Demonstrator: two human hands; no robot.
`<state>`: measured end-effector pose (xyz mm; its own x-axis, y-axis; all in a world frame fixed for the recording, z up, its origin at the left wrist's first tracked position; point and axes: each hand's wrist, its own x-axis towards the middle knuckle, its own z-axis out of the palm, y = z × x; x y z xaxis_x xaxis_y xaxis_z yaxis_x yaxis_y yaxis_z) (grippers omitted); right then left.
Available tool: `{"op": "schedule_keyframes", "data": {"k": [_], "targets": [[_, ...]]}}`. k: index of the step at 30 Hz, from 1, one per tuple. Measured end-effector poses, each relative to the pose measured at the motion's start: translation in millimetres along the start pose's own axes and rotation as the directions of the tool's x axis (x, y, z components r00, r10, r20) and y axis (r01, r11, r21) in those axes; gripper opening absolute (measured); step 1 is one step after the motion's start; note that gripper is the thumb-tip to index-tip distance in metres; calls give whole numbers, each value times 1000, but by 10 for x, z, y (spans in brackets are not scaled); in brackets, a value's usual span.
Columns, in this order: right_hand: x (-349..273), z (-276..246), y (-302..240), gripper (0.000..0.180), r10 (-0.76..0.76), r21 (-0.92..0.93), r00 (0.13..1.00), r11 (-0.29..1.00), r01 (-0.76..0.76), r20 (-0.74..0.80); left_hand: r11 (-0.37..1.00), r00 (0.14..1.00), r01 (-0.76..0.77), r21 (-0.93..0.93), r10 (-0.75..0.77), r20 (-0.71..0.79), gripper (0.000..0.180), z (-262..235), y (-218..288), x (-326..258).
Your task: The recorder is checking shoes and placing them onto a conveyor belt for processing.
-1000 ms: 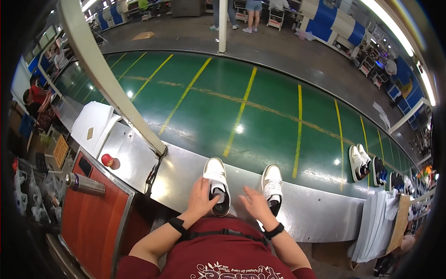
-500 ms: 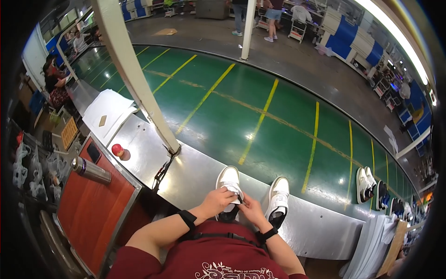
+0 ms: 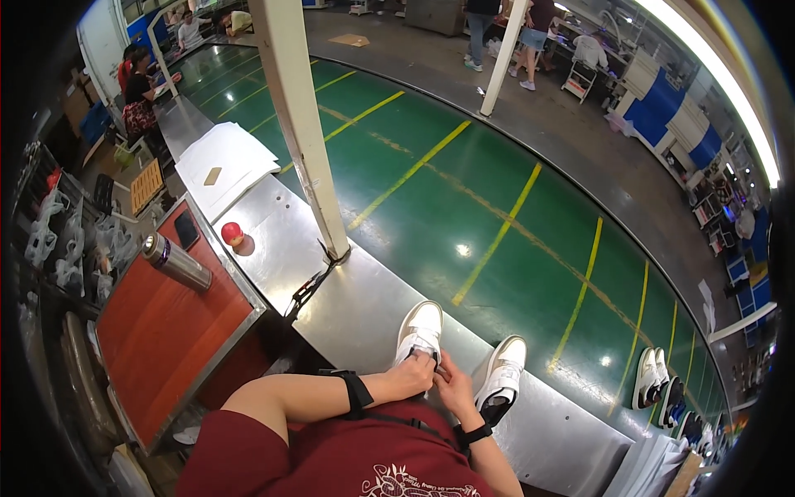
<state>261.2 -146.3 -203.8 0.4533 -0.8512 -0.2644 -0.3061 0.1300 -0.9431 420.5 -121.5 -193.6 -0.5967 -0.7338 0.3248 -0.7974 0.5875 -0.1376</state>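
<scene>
label [image 3: 214,176]: small tan rectangle on white sheets, left | possibly cardboard [image 3: 349,39]: far floor

White sneaker [image 3: 421,330] with a black heel opening, its twin [image 3: 502,377] just beside it, both on the grey steel surface [image 3: 356,306]. Beyond that surface, a green conveyor belt [image 3: 464,199] striped yellow. Left of it, a red ball [image 3: 231,233] and an orange-brown cabinet top [image 3: 157,331].

Factory hall. A green conveyor belt [image 3: 464,190] with yellow lines curves past a steel counter [image 3: 364,306]. A cream post [image 3: 302,124] rises from the counter's edge. Beyond lies grey concrete floor [image 3: 571,124]; a bright strip light [image 3: 712,74] runs overhead at right. A red-brown cabinet [image 3: 166,331] stands at left.
</scene>
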Motion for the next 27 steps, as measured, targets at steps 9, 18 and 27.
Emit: {"op": "schedule_keyframes", "data": {"k": [9, 18, 27], "targets": [[22, 50, 87, 53, -20, -176, 999, 984, 16, -24, 998, 1000, -22, -56, 24, 19, 24, -42, 11, -67], [58, 23, 59, 53, -6, -54, 998, 998, 9, 63, 999, 1000, -3, -36, 3, -1, 25, 85, 45, -126], [-111, -18, -39, 36, 27, -65, 987, 997, -38, -157, 760, 969, 233, -606, -236, 77, 17, -361, -203, -319]]}}
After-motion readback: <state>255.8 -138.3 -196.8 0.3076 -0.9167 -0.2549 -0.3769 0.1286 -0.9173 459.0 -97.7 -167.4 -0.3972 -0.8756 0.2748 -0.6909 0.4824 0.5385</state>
